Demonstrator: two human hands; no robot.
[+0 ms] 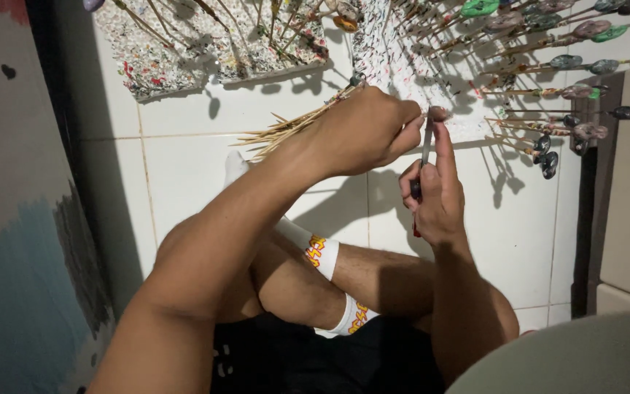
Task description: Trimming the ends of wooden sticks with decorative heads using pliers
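The left hand [370,131] is closed in a fist around a bundle of sticks [286,130], thin wooden skewers that fan out to the left of the knuckles, their tips spread over the white tiles [184,168]. The right hand [435,193] sits just right of that fist and slightly below it, fingers wrapped around a slim tool [426,149] (a blade or a pen, too narrow to tell) with the forefinger laid along its shaft. The tool's upper end meets the left hand's fingertips, where one stick end seems to be pinched.

Above the fist lies a speckled foam block [184,51], pierced by several sticks standing at slants. To the right of the fist, a second block [402,58] holds many more sticks, each capped with a small painted piece [577,91] in green, grey or dark tones; their shadows streak the tiles beneath.

Below the fist, the person's crossed legs fill the lower middle, wearing white socks [322,252] with a yellow and red mark. Far left of the fist stands a painted board [16,255], pale above and blue lower down.
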